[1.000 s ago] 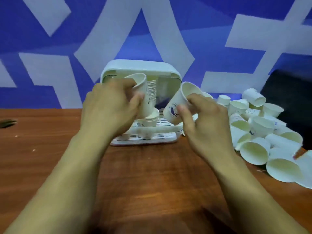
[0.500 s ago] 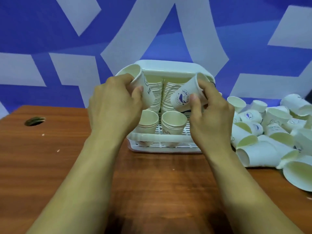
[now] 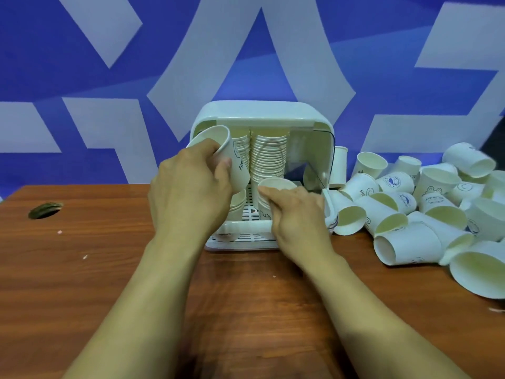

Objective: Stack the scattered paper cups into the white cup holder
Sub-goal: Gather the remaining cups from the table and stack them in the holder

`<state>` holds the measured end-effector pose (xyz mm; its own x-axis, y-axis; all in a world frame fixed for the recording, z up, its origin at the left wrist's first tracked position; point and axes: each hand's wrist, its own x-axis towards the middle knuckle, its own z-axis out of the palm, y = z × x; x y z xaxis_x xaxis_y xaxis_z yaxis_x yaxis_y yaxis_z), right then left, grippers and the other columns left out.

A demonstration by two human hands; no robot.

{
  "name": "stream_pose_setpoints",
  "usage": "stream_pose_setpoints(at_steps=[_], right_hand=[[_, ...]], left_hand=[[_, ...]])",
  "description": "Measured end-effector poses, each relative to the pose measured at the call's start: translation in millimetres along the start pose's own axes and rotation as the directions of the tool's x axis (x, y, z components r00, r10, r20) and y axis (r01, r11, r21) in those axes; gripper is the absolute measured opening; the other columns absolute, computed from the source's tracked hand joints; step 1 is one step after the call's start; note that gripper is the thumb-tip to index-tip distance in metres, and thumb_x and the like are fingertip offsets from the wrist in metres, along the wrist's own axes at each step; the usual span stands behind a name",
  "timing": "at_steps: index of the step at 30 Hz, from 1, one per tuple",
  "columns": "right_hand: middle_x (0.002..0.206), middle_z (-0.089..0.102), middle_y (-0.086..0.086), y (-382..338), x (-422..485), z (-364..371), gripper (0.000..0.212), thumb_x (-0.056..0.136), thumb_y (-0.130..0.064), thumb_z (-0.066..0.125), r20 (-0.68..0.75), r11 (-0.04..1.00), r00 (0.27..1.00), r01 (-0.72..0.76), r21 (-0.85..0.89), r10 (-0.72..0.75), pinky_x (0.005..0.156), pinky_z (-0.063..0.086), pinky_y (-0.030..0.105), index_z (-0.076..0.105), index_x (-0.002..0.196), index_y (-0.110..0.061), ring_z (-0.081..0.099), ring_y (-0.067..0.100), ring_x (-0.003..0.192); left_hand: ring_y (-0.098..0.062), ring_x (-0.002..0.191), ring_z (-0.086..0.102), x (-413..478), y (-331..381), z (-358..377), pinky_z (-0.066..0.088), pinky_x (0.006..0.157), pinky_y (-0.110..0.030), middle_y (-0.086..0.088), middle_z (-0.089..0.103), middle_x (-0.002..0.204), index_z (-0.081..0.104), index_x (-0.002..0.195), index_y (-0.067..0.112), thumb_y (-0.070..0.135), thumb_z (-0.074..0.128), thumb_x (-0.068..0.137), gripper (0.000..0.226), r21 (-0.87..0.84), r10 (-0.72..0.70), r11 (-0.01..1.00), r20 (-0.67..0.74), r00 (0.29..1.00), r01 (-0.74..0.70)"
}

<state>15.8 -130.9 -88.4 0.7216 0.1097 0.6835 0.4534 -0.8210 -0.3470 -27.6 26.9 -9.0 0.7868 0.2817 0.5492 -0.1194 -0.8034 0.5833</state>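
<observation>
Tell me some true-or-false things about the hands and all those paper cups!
1. The left hand holds a tilted cup. True.
2. The loose cups lie to the left of the white cup holder. False: they are piled on its right.
3. The right hand is raised high above the holder. False: it is low at the holder's front, holding the front cup there.
4. Tall stacks of cups stand inside the holder. True.
</observation>
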Motion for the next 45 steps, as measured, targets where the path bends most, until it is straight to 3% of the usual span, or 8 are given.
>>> stream_pose_setpoints(at_steps=[6, 11, 18, 22, 29, 32, 38, 45], right_hand=[[0.086, 0.065, -0.008, 1, -4, 6, 0.041, 0.092, -0.030, 0.040, 0.141, 0.998, 0.988, -0.055, -0.029, 0.059, 0.083, 0.035, 0.045, 0.064, 0.125, -0.035, 0.052, 0.023, 0.097], [0.088, 0.065, -0.008, 0, -4, 4, 0.043, 0.089, -0.034, 0.042, 0.157, 0.996, 0.984, -0.084, -0.006, 0.084, 0.083, 0.032, 0.042, 0.062, 0.128, -0.035, 0.050, 0.021, 0.102], [0.088, 0.064, -0.007, -1, -4, 4, 0.043, 0.089, -0.032, 0.045, 0.163, 0.995, 0.982, -0.100, 0.009, 0.098, 0.081, 0.029, 0.039, 0.061, 0.128, -0.035, 0.050, 0.021, 0.102], [0.090, 0.065, -0.008, -3, -4, 4, 0.043, 0.088, -0.033, 0.043, 0.163, 0.994, 0.980, -0.112, -0.001, 0.111, 0.083, 0.031, 0.041, 0.061, 0.128, -0.035, 0.050, 0.020, 0.102], [0.092, 0.065, -0.007, -4, -5, 1, 0.043, 0.091, -0.033, 0.044, 0.167, 0.993, 0.979, -0.120, -0.010, 0.120, 0.085, 0.032, 0.042, 0.060, 0.130, -0.033, 0.050, 0.021, 0.102], [0.107, 0.064, -0.006, -6, -4, -6, 0.041, 0.094, -0.032, 0.049, 0.225, 0.992, 0.967, -0.109, -0.058, 0.119, 0.092, 0.030, 0.044, 0.055, 0.135, -0.033, 0.047, 0.022, 0.111], [0.118, 0.061, -0.004, -22, 6, -35, 0.041, 0.090, -0.035, 0.058, 0.112, 0.995, 0.989, -0.092, -0.037, 0.096, 0.094, 0.034, 0.045, 0.058, 0.131, -0.029, 0.047, 0.023, 0.113], [0.101, 0.064, -0.002, -20, -33, -101, 0.037, 0.081, -0.020, 0.057, -0.017, 0.994, 0.999, -0.044, 0.098, 0.046, 0.085, 0.044, 0.045, 0.065, 0.117, -0.025, 0.055, 0.026, 0.096]], left_hand=[[-0.036, 0.087, 0.051, 2, -6, 4, 0.037, 0.068, -0.037, -0.004, 0.067, 0.087, 0.058, 0.093, 0.028, 0.039, 0.052, 0.094, 0.013, 0.040, -0.007, 0.999, 0.008, 1.000, 0.007], [-0.033, 0.072, 0.041, -2, -14, 22, 0.029, 0.060, -0.037, -0.006, 0.052, 0.073, 0.032, 0.069, 0.021, 0.035, 0.039, 0.100, 0.035, 0.086, 0.062, 0.994, 0.068, 0.996, -0.068], [-0.037, 0.094, 0.044, -14, -29, 50, 0.031, 0.072, -0.038, -0.011, 0.060, 0.104, 0.042, 0.084, 0.025, 0.039, 0.032, 0.102, 0.025, 0.313, 0.062, 0.937, 0.281, 0.958, -0.153], [-0.035, 0.106, 0.045, -17, -25, 53, 0.033, 0.082, -0.042, -0.006, 0.058, 0.114, 0.057, 0.103, 0.025, 0.049, 0.022, 0.101, 0.042, 0.435, 0.027, 0.876, 0.386, 0.922, -0.207], [-0.034, 0.105, 0.043, -19, -23, 55, 0.033, 0.084, -0.044, -0.006, 0.056, 0.116, 0.056, 0.108, 0.026, 0.054, 0.024, 0.100, 0.044, 0.461, 0.005, 0.863, 0.398, 0.917, -0.205], [-0.034, 0.105, 0.043, -19, -21, 55, 0.031, 0.083, -0.042, -0.004, 0.057, 0.117, 0.059, 0.108, 0.026, 0.055, 0.030, 0.097, 0.042, 0.465, -0.012, 0.870, 0.353, 0.936, -0.164], [-0.037, 0.106, 0.046, -22, 1, 44, 0.033, 0.086, -0.043, -0.003, 0.062, 0.114, 0.067, 0.097, 0.029, 0.046, 0.050, 0.091, 0.025, 0.194, 0.086, 0.976, 0.080, 0.993, -0.100], [-0.021, 0.085, 0.054, -53, 45, 47, 0.034, 0.073, -0.031, 0.005, 0.066, 0.092, 0.069, 0.090, 0.024, 0.031, 0.056, 0.090, 0.014, -0.163, 0.305, 0.941, 0.019, 0.952, -0.298]])
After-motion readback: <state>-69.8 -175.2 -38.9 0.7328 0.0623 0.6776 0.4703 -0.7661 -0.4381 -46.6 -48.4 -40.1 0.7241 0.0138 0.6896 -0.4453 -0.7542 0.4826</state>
